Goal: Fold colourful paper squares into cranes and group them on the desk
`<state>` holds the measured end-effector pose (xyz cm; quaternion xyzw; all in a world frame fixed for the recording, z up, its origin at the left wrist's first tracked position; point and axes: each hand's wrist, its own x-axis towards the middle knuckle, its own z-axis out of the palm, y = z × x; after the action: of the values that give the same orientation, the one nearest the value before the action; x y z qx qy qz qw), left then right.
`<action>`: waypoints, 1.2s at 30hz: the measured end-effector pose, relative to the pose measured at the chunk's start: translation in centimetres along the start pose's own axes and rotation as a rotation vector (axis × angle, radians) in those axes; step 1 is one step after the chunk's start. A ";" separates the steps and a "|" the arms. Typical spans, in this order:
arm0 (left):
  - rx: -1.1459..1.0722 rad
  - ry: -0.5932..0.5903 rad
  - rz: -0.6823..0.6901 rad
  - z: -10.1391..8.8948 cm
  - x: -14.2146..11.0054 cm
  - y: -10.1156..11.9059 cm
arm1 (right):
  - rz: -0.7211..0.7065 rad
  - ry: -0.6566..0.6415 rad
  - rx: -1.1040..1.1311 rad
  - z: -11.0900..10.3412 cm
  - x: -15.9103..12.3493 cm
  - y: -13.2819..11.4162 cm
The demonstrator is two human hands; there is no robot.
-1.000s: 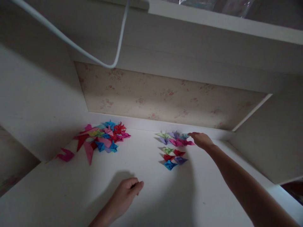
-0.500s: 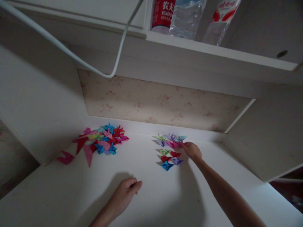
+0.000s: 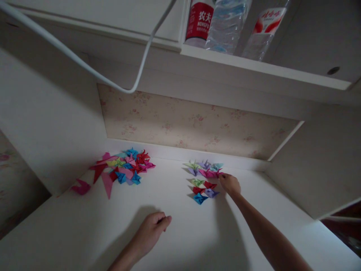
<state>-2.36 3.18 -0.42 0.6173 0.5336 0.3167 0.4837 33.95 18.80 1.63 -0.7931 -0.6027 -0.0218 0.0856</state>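
Note:
My right hand reaches to the back right, its fingertips pinched at the edge of a pink paper crane. Around that crane lie a light green crane, a purple crane and a pale teal crane. Just in front sits a second cluster, with a blue crane, a red crane and another purple crane. My left hand is closed in a loose fist above the front of the white tabletop; nothing shows in it.
A heap of folded paper cranes in several colours lies at the back left, with a pink crane off its near side. Overhead, a shelf holds plastic bottles. A white cable hangs in front.
My right hand has shifted very slightly at the pink crane. My left hand keeps its closed pose. The whole view has moved a little with my head.

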 end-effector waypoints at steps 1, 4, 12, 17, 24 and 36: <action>-0.001 0.002 0.003 0.0 0.0 -0.1 | 0.001 -0.002 0.007 0.0 -0.2 0.1; -0.004 0.008 0.007 0.1 0.1 -0.2 | 0.001 -0.006 0.043 0.0 -0.4 0.2; -0.025 0.002 -0.006 -0.2 -0.2 0.2 | 0.017 0.011 0.216 -2.3 -2.3 0.6; -0.028 0.004 0.026 -0.2 -0.4 0.4 | -0.005 0.027 0.401 -3.3 -8.6 0.9; 0.037 0.040 0.081 0.2 -0.6 0.5 | 0.092 -0.175 1.035 -0.7 -19.9 -3.8; 0.077 0.119 0.071 0.8 -0.8 0.0 | -0.210 -0.334 1.239 -0.4 -24.2 -10.5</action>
<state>-1.83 2.24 -0.62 0.6338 0.5511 0.3490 0.4156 17.31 -1.57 -0.19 -0.5266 -0.5831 0.4453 0.4294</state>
